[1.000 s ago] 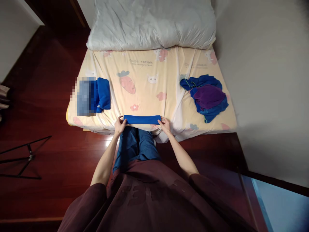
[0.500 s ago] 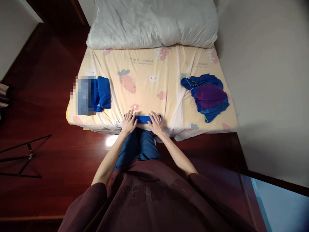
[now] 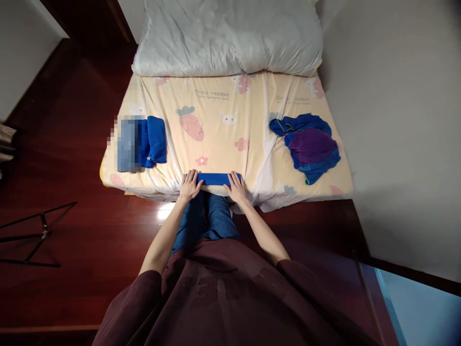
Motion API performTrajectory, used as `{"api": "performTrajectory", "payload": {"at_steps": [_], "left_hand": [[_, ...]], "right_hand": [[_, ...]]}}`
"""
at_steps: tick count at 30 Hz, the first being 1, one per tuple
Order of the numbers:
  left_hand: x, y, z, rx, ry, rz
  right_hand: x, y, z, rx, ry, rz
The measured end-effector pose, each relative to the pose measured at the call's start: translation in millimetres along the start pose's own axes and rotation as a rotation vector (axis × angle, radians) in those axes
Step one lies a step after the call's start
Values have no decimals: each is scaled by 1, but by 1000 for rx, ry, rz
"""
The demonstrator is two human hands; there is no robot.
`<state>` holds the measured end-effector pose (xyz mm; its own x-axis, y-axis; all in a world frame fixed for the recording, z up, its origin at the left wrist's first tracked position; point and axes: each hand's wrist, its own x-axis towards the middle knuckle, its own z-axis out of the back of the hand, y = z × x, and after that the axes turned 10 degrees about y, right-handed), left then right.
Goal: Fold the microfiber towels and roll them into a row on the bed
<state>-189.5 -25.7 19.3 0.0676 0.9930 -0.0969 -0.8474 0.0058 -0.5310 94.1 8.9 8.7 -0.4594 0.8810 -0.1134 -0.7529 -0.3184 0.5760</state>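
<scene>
- Your left hand (image 3: 189, 185) lies palm down, fingers spread flat, on the left end of the folded, narrow blue cloth strip (image 3: 214, 179); it presses rather than grips, with nothing closed inside it.
- Your right hand (image 3: 236, 187) lies the same way on the strip's right end, fingers spread and flat, holding nothing closed.
- The blue strip lies crosswise at the near edge of the bed, on the pale yellow cartoon-print bedsheet (image 3: 219, 139), between your two hands and just in front of your legs.
- Only the middle stretch of the strip shows between your hands; both ends are covered by your fingers.
- On the sheet to your left, well apart from the strip, sits a stack of folded blue cloths (image 3: 155, 141), partly blurred out on its left side.
- On the sheet to your right lies a loose heap of blue and purple cloths (image 3: 310, 145), unfolded.
- A white rumpled duvet (image 3: 230, 36) lies across the far end of the bed.
- A dark metal stand (image 3: 36, 235) rests on the red-brown wooden floor (image 3: 72, 144) to your left.
</scene>
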Motion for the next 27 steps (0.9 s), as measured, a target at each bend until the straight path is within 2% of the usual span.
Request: {"api": "performTrajectory", "payload": {"at_steps": [3,6,9,11,14,17,22,27], "left_hand": [[-9,-2,11,-25,-33,8],[-21,-2,22,31,-56,-79],[-28,-6,25,87,4,-134],[-27,-11,22,129,75,-110],[-18,-21,17,220,145,-22],[-5,-24,20,255,162,29],[32,-15,40,199,240,9],[77,-9,50,75,391,-32]], "right_hand": [[-21,4,-2,183,-169,-90],[-47,3,-11,579,-393,-272],[-58,2,-18,1114,-398,-522],[-54,2,-19,1291,-342,-585],[-38,6,-13,1319,-292,-584],[-24,12,-4,1314,-277,-595],[-12,20,5,1224,-313,-586],[-4,26,6,1138,-367,-564]]}}
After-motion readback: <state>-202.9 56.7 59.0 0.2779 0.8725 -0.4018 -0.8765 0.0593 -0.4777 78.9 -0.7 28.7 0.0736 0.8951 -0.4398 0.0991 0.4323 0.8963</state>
